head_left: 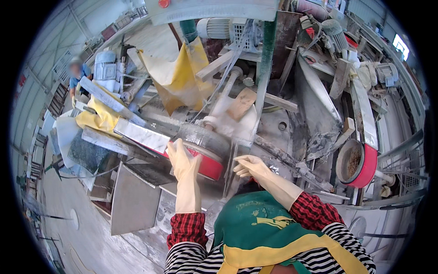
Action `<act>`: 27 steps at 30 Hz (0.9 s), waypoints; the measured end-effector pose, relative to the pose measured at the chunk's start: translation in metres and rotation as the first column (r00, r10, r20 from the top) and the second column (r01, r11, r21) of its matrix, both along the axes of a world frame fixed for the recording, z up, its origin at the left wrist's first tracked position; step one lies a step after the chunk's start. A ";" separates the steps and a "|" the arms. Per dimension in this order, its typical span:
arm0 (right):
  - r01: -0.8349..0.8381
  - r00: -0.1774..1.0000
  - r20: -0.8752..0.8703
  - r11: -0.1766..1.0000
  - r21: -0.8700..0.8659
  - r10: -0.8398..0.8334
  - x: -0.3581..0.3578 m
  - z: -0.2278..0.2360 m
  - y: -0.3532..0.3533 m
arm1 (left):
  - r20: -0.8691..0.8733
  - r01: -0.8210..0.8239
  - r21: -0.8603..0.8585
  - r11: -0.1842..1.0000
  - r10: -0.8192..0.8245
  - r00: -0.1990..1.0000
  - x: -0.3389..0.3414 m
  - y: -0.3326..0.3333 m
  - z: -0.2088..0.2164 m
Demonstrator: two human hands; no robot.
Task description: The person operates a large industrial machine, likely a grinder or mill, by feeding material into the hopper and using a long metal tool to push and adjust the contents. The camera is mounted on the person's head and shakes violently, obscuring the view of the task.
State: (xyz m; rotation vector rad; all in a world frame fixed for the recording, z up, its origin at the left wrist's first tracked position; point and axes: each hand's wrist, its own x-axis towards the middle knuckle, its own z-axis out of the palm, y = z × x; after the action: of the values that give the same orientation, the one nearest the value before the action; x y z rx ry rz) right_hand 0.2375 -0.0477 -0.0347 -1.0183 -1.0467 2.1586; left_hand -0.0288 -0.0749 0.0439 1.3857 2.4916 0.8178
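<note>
My left hand (184,165), in a cream rubber glove, reaches up to the front of a belt machine's wheel (200,139). Its bent fingers lie against or just before the red belt (210,168) that wraps this wheel; anything between them and the belt is hidden. To the right of the wheel, apart from the belt, my right hand (255,168) is in a matching glove. Its fingers are curled inward, the forefinger reaching farthest left, and I cannot make out whether something small is in them. Spray or dust blurs the air around the wheel's shaft (226,91).
A grey upright panel (134,198) stands left of my left forearm. Yellow cloths (175,77) hang behind the wheel. A second belt wheel (350,160) stands at the right. Motors (213,28) and a green post (267,55) rise at the back. Another person (78,77) is far left.
</note>
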 end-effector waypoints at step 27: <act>0.906 -0.288 0.004 -0.271 0.326 -0.958 0.467 0.007 0.052 | -0.683 0.056 -0.115 0.992 -0.120 0.721 -0.057 0.042 -0.046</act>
State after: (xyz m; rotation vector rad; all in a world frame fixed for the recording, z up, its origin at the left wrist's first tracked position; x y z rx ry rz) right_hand 0.7046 0.0043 -0.0280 -1.3209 -0.0922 0.3752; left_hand -0.0863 -0.0329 -0.0024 2.0512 2.8763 0.1509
